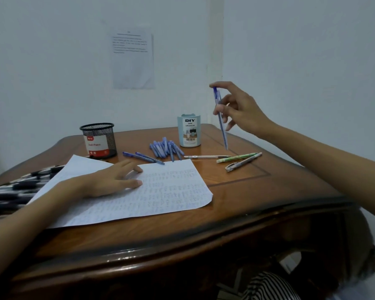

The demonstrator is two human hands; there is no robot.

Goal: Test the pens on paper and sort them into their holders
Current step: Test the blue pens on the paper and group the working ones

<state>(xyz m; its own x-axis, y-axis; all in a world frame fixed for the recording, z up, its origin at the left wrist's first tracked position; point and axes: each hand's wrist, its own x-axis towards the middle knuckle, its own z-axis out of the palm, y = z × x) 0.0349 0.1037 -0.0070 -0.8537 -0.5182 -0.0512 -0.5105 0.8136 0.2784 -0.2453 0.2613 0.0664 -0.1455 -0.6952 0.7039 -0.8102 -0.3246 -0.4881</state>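
hands apart, right (236,107) raised pinching pen (220,118), left (115,179) flat on paper (171,191)

Left hand (115,180) flat and low, palm down; right hand (238,109) high, fingertips (218,108) in a pinch.

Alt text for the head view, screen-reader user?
A person's right hand holds a blue plastic pen tip-down above a brown wooden table, while the left hand rests on a handwritten white paper sheet. Behind lie loose blue pens, a black mesh holder and a pale blue holder.
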